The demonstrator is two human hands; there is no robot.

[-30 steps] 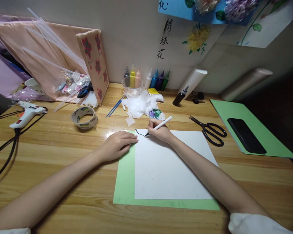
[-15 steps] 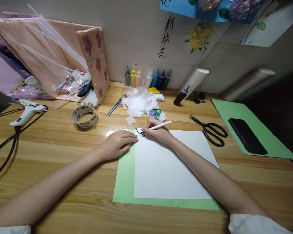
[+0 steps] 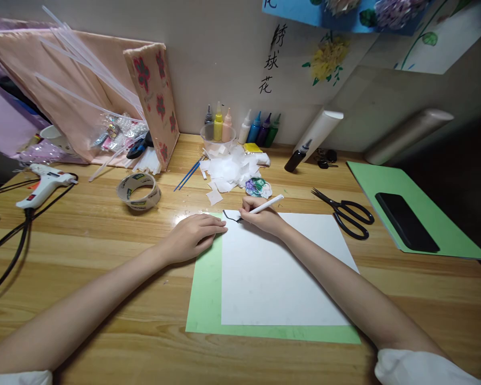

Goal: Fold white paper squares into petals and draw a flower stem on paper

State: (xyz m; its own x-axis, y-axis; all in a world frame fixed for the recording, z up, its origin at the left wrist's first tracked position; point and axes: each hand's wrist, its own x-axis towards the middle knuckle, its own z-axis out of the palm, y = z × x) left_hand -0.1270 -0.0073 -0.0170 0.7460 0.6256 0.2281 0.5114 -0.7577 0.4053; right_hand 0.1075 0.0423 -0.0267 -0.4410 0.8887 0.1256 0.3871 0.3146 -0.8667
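My right hand (image 3: 261, 216) pinches a white pen (image 3: 266, 203), its dark tip on the white paper (image 3: 280, 278) close to the top left corner. A thin black curved line (image 3: 230, 217) runs from that corner to the pen tip. Flat and with fingers stretched out, my left hand (image 3: 198, 235) rests at the paper's left edge, over the green sheet (image 3: 202, 305) that lies beneath the white one. Just beyond my right hand are a small painted paper piece (image 3: 258, 187) and a heap of white paper scraps (image 3: 230, 170).
Black scissors (image 3: 344, 214) lie right of the paper, and a black phone (image 3: 406, 222) rests on green sheets (image 3: 452, 235). To the left are a tape roll (image 3: 139, 192) and a white glue gun (image 3: 48, 185) with its cable. Paint bottles (image 3: 255, 128) stand along the wall.
My right hand has slid slightly right with the pen, and the black line has grown longer. My left hand stays in place.
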